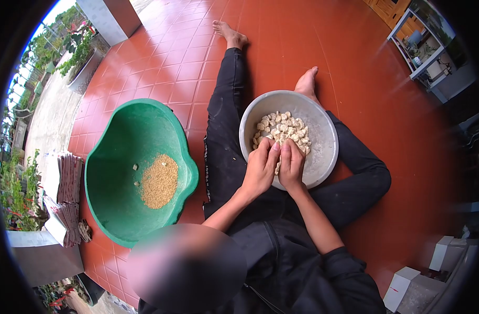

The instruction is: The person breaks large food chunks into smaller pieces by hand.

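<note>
A round grey metal bowl (323, 157) sits between the legs, with many pale, crumbly lumps (284, 125) in it. Over the near part of this bowl, my left hand (261, 166) and my right hand (292, 163) meet, thumbs side by side and fingers curled in a pinch. Whatever lies between the fingertips is hidden by the thumbs and blends with the lumps behind. To the left stands a green plastic basin (111, 183) holding a heap of tan grains (160, 183). A few small pale pieces (135, 167) lie beside and on that heap.
Outstretched legs in dark trousers (223, 110) flank the metal bowl on the red tiled floor (281, 42). Stacked folded papers or bags (69, 180) stand left of the basin. Potted plants (85, 68) line the far left; a shelf (422, 52) stands upper right, white boxes (407, 288) lower right.
</note>
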`<state>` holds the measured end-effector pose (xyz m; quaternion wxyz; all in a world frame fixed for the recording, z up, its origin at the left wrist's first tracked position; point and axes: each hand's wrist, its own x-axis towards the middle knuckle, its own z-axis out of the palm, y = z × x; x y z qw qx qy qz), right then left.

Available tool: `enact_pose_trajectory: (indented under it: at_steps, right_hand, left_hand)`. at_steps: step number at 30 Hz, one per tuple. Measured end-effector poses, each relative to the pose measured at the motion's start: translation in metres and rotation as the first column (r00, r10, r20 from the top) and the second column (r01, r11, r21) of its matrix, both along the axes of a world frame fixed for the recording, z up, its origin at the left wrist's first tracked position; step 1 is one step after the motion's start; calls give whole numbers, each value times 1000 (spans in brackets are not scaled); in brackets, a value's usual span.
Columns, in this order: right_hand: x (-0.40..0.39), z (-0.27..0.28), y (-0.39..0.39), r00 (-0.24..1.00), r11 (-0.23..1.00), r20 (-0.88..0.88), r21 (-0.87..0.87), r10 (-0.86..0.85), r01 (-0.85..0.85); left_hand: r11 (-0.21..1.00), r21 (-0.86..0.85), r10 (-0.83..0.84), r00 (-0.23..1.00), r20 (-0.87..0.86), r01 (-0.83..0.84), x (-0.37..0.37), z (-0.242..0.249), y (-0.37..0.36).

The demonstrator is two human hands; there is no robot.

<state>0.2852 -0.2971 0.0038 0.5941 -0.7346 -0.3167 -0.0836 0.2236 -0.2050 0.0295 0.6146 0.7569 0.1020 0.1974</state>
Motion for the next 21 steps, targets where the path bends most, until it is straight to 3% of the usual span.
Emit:
enact_pose_trajectory:
  at_steps: [2, 3, 5, 21]
  right_hand:
    - [-2, 0, 1, 999, 999, 23, -4, -37, 37]
    - [-2, -1, 1, 999, 999, 23, -4, -38, 38]
    - [-4, -3, 2, 999, 999, -19, 0, -40, 40]
    - [11, -43, 18, 998, 999, 59, 43, -35, 32]
  left_hand:
    - [973, -232, -29, 998, -49, 17, 1, -8, -2]
    - [973, -232, -29, 998, -50, 17, 1, -10, -2]
    - [907, -418, -75, 996, -55, 46, 2, -13, -3]
    - [714, -699, 45, 999, -9, -38, 20, -42, -10]
